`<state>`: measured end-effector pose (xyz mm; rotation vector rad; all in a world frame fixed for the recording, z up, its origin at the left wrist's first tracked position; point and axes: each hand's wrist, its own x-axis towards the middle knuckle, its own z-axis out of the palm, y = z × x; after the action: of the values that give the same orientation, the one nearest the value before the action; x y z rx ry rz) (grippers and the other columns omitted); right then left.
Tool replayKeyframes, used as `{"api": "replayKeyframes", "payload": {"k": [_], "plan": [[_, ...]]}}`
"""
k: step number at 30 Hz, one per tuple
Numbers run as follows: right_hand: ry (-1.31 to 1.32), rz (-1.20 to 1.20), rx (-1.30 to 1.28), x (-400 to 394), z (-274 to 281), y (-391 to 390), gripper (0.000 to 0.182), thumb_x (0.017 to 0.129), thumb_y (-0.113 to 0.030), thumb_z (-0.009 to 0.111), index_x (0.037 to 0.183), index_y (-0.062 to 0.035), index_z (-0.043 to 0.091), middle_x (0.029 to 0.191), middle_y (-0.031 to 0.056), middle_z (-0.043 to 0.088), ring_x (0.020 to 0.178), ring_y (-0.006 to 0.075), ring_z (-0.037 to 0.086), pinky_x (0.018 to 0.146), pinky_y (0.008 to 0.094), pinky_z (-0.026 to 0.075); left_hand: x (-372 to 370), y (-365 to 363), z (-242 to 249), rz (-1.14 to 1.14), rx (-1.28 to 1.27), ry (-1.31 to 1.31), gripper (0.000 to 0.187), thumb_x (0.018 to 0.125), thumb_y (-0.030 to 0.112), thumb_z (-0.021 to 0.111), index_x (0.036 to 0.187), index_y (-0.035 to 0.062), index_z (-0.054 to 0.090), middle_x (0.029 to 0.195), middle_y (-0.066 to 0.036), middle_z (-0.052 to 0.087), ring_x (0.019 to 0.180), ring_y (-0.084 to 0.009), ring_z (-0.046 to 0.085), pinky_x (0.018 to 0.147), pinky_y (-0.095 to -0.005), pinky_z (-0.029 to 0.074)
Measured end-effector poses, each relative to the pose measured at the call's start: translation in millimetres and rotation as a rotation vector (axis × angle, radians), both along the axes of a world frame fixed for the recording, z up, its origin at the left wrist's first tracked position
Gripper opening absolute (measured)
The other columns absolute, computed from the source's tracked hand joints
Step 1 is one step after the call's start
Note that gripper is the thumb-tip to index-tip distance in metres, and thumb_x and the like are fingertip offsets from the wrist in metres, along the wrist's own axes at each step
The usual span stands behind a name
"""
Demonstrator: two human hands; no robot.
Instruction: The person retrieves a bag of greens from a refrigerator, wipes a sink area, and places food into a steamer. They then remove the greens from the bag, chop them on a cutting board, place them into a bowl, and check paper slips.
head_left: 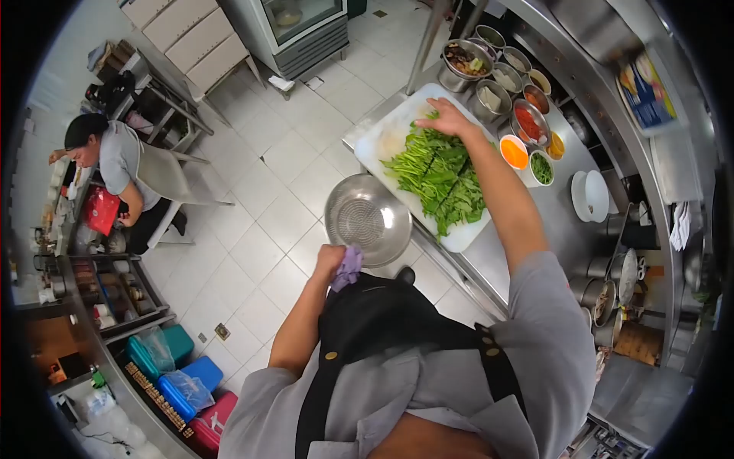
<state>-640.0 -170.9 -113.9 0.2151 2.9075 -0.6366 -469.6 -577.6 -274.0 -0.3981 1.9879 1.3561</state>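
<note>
At centre, the left hand [330, 260] is clenched on a purple cloth [348, 269] beside a metal colander [365, 218]. Upper centre-right, the right hand [446, 118] spreads its fingers over leafy greens [440, 172].

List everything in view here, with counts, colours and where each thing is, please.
Leafy greens: one pile, green, on the cutting board
Cutting board: one, white, on the counter
Counter: one, silver, right
Perforated bowl: one, silver, beside the counter
Cloth: one, purple, at the bowl's near rim
Ingredient containers: several, steel or white, upper right
Dishes: two, white, right
Bins: three, teal, blue, pink, lower left
Seated person: one, grey shirt, left
Chair: one, cream, left
Fridge: one, grey, top
Floor tiles: many, white, centre
Apron: one, black, on you
Left hand: one, bare, grip on cloth
Right hand: one, bare, at the greens
</note>
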Motion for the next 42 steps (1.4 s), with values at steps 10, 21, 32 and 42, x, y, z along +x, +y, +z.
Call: {"api": "replayKeyframes", "payload": {"k": [10,21,32,42], "plan": [[-0.477,0.344,0.333,33,18,-87,0.127,0.047,-0.041,0.087,0.146,-0.0200,0.011,0.146,0.0299,0.012,0.129,0.0468,0.029,0.105,0.0458,0.032,-7,30,-42,-0.040,0.059,-0.074,0.043,0.073,0.023,0.059,0.082,-0.0185,0.060,0.081,-0.031,0.063,0.079,-0.0343,0.066,0.065,-0.0407,0.050],[-0.207,0.761,0.388,84,9,-169,0.070,0.051,-0.027,0.080,0.114,-0.0097,0.057,0.132,0.0204,0.041,0.104,0.0406,0.050,0.082,0.0436,0.050,-13,34,66,0.092,0.130,-0.176,0.034,0.076,0.016,0.058,0.075,-0.0180,0.058,0.070,-0.022,0.063,0.058,-0.0229,0.062,0.049,-0.0370,0.047],[0.033,0.214,0.253,100,64,-75,0.103,0.050,-0.037,0.086,0.139,-0.0216,0.037,0.142,0.0215,0.033,0.131,0.0404,0.030,0.107,0.0438,0.029,15,4,1,-0.040,-0.144,0.057,0.043,0.079,0.022,0.060,0.080,-0.0207,0.057,0.072,-0.022,0.063,0.062,-0.0237,0.063,0.053,-0.0355,0.049],[-0.342,0.240,0.140,56,3,12,0.103,0.052,-0.032,0.085,0.139,-0.0142,0.033,0.125,0.0210,0.041,0.118,0.0367,0.042,0.098,0.0368,0.038,46,34,28,0.002,-0.059,-0.045,0.040,0.077,0.024,0.060,0.079,-0.0155,0.060,0.069,-0.023,0.062,0.065,-0.0274,0.062,0.058,-0.0389,0.046]]}}
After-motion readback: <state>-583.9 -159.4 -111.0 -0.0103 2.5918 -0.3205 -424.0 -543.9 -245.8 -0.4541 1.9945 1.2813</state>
